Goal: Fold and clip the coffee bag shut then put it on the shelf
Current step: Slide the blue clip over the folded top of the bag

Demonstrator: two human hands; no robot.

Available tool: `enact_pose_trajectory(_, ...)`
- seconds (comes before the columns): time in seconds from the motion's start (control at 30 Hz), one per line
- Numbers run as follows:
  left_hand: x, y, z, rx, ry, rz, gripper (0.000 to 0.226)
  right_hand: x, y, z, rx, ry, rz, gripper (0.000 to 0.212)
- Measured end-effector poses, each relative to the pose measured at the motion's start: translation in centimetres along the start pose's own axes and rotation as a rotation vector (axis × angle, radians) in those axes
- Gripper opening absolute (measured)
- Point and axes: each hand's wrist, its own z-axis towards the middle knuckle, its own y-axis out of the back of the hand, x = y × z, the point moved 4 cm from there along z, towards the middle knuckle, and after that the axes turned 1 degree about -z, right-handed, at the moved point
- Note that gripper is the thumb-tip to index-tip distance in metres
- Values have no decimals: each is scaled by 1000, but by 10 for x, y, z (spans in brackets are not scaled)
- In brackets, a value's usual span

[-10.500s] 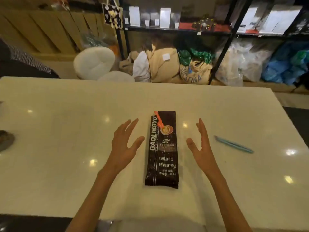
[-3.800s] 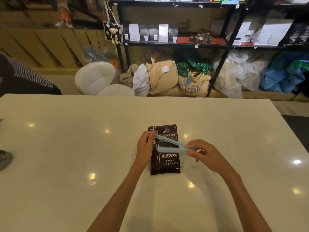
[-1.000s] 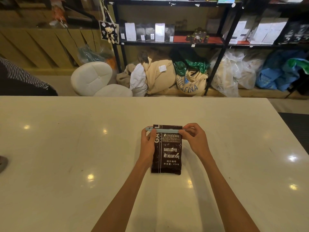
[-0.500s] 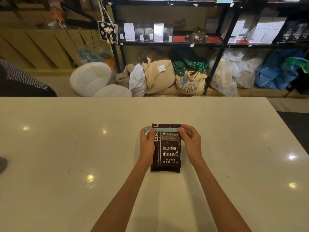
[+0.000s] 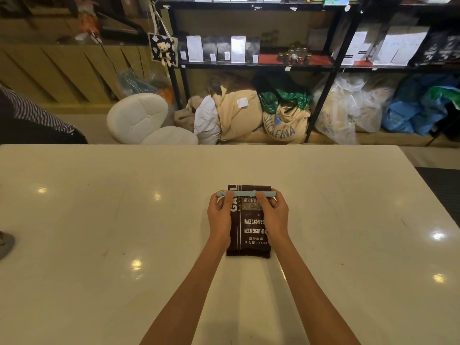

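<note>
A dark brown coffee bag (image 5: 250,235) lies flat on the white table (image 5: 99,220), its top folded over. A light blue clip (image 5: 245,193) lies straight across the fold. My left hand (image 5: 221,215) holds the bag's left side, with a finger pressing on the clip's left part. My right hand (image 5: 272,215) covers the bag's right side, one finger on the clip right of its middle. The black shelf (image 5: 256,66) stands beyond the table's far edge.
The shelf carries white and dark bags and small jars (image 5: 295,56). Sacks (image 5: 283,125) and plastic bags lie on the floor under it. A white padded chair (image 5: 139,118) stands behind the table. A person's striped sleeve (image 5: 34,113) shows at the left edge.
The bag was unfolded and the clip lay apart at first. The bag is now folded with the clip across it. In the last second my right hand slid inward along the clip.
</note>
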Motion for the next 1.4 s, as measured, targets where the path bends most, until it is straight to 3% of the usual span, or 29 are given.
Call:
enact_pose_trajectory(0.43,-3,-1,-3,-37,-39,-34,11,2,-3,-2,1,26,10,24)
enact_pose_trajectory(0.6,-3,-3,-5,-92,-84,-51,16,1,-3,0,13,29,1,34)
enact_pose_trajectory(1.03,-4,-3,-3,-206,-169,-2,7,0,-4,1,24,41,6,32)
enact_pose_trajectory(1.4,-9,-7,1,-190,-144,14,17,-4,-1,0,38,14,21,32)
